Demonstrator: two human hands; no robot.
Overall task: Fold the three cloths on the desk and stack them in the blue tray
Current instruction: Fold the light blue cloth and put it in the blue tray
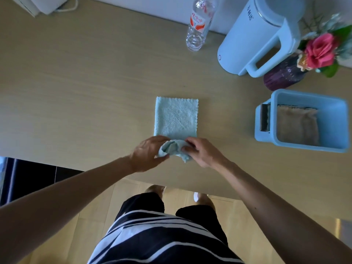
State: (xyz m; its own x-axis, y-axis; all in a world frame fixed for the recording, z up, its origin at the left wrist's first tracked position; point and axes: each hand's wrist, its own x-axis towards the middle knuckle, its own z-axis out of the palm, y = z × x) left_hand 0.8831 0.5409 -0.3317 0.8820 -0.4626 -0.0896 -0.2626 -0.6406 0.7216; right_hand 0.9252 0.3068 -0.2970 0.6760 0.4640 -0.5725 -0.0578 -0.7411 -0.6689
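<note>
A light blue cloth [176,119] lies on the wooden desk [85,88], folded into a narrow strip running away from me. Its near end is lifted and curled over. My left hand [147,152] pinches that end at its left corner, and my right hand [202,151] pinches it at the right corner. The blue tray [337,119] stands at the right side of the desk. A folded brown cloth [297,125] lies flat inside it, with another cloth's edge showing beneath at the far side.
Along the back of the desk stand a clear plastic bottle [200,23], a pale blue kettle [261,35] and a purple vase with flowers [285,75]. A white device [43,4] sits at the far left. The desk's near edge is just below my hands.
</note>
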